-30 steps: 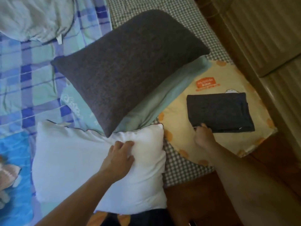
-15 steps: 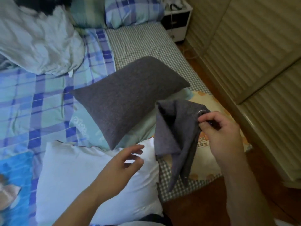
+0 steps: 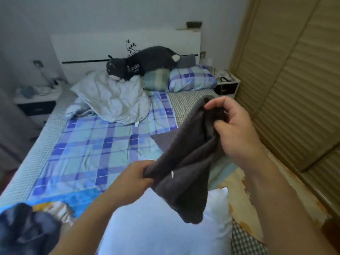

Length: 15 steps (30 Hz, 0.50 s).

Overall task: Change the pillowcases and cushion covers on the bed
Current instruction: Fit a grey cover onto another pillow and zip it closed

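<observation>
View has tipped up since a second ago: I now see the whole bed (image 3: 88, 144) out to the white headboard (image 3: 125, 46), where before I saw only its near right corner. The dark grey cover (image 3: 185, 170), then a flat folded rectangle on the yellow cushion with the right hand at its edge, is now lifted clear and half unfolded. The left hand (image 3: 132, 179), which was resting on the white pillow (image 3: 160, 229), has come off it and joined the grip.

Bed: wide, blue and teal plaid sheet, creased; checked weave along the right edge. Far left-centre, a crumpled pale quilt (image 3: 114, 100), puffy. On it a dark plush toy (image 3: 139, 63), long-bodied, fuzzy. Far right, a plaid pillow (image 3: 191, 80), plump.

White pillow nearest me, smooth, square-cornered, partly under the cover.

Cover: soft knit-looking cloth, limp, folded on itself. Long axis runs from far right and high to near and low; bottom corner hangs over the white pillow.

Right hand (image 3: 233, 129) fingers curled, pinching the top edge. Left hand fingers closed, gripping a bunched fold at the cover's left side.

Small white nightstand (image 3: 228, 85) far right.
</observation>
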Each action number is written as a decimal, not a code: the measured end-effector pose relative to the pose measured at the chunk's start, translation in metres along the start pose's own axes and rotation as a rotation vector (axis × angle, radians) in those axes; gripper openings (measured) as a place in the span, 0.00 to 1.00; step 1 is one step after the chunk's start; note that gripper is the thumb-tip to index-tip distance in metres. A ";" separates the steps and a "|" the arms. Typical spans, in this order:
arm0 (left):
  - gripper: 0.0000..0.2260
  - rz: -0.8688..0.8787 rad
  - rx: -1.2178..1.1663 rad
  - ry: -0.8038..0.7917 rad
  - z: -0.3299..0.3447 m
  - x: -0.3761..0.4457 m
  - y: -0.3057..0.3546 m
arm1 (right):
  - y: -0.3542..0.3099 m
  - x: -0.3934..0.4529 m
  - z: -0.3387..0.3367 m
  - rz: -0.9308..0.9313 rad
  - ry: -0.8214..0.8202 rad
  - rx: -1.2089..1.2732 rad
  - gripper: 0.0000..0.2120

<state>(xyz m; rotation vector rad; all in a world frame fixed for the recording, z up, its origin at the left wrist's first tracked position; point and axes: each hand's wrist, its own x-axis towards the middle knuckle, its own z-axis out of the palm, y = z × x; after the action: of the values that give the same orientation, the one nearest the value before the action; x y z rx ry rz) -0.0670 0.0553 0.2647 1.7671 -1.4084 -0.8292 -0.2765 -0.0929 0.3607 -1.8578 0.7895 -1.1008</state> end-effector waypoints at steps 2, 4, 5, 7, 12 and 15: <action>0.09 -0.065 0.042 0.171 -0.047 0.002 -0.028 | 0.005 0.018 0.005 0.026 0.007 -0.107 0.31; 0.11 -0.084 0.090 0.403 -0.098 0.012 -0.038 | 0.014 0.040 0.008 0.029 -0.050 -0.314 0.34; 0.13 -0.071 0.103 0.486 -0.123 0.016 -0.038 | 0.016 0.049 0.009 0.030 -0.084 -0.442 0.32; 0.12 -0.026 0.099 0.600 -0.165 0.023 -0.030 | 0.019 0.061 0.013 0.006 -0.143 -0.660 0.19; 0.08 -0.022 0.054 0.743 -0.224 0.032 -0.036 | 0.019 0.032 0.028 0.157 -0.496 -0.530 0.10; 0.09 -0.131 0.291 0.776 -0.233 0.028 -0.062 | 0.032 0.003 0.027 0.212 -0.771 -0.667 0.04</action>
<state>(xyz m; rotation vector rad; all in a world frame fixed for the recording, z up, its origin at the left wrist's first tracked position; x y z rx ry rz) 0.1646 0.0693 0.3353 2.0899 -0.9170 0.0467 -0.2540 -0.1017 0.3257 -2.4117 0.8982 0.0908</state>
